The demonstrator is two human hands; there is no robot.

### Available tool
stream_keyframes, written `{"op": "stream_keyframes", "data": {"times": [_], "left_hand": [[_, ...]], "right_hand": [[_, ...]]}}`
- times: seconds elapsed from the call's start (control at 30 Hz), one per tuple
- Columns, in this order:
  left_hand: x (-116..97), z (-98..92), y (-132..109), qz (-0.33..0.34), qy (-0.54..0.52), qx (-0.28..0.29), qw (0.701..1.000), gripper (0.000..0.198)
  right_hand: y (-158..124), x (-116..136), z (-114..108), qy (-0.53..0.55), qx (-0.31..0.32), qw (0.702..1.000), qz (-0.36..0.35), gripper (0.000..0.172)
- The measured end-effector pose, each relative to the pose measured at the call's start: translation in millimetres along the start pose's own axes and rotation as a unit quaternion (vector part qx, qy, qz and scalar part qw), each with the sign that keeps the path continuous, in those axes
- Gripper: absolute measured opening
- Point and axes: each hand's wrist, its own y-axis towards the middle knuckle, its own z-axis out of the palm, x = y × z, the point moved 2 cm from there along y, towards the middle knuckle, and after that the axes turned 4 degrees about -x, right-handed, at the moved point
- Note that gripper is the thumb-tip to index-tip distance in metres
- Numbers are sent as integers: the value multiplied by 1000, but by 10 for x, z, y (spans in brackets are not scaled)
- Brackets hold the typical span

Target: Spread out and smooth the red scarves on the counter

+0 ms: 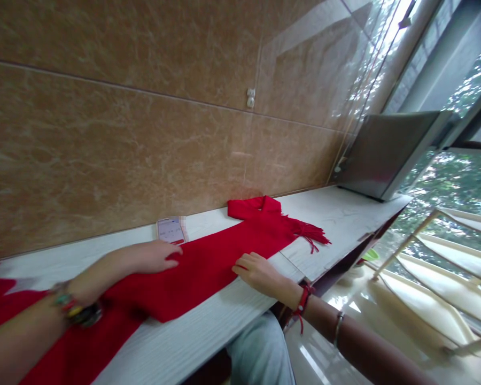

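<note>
A long red scarf (216,256) with a fringed end lies stretched along the white counter. Its far end is folded over near the wall, and the fringe points right. Toward the lower left the cloth is bunched and runs out of view under my left forearm. My left hand (154,256) rests on the scarf near its wall-side edge, thumb and fingers apart. At the scarf's near edge, the curled fingers of my right hand (254,272) are closed on the cloth.
A printed card or packet (171,230) lies by the wall behind my left hand. The white counter (324,214) runs right to a grey box-shaped appliance (388,155). A cream tiered rack (428,305) stands on the floor at right. My knee (260,350) is below the counter edge.
</note>
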Motion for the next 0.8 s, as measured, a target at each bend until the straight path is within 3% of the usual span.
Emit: {"op": "stream_keyframes", "data": {"times": [0.03,0.13,0.23,0.3,0.4,0.5,0.67,0.8], "left_hand": [[-158,43,242,29,-6,26,999,22],[-383,254,821,26,-22,4,999,30],[-356,426,1150,13,-58,22,998,30],[-290,442,1255,9,-97,54,994,24],[-228,345,1314,14,-176,99,979,19],[-244,187,1365,18,-263,101,959,26],[-443,-113,1616,13,-371,54,927,41],[-713,-301,1934,0,-437,-21,899,48]], "right_hand": [[-1,2,-4,-9,-1,1000,-10,11],[-13,11,-5,-39,-23,999,-25,14],[-38,10,-9,-60,-55,997,-14,16],[-53,-1,-33,-63,-74,995,-3,19],[-67,-45,-127,-69,-101,992,15,22],[-89,-150,-290,-82,-121,989,29,25],[-222,-533,-606,-133,-145,979,61,27],[-428,-968,-719,-162,-130,971,120,28]]}}
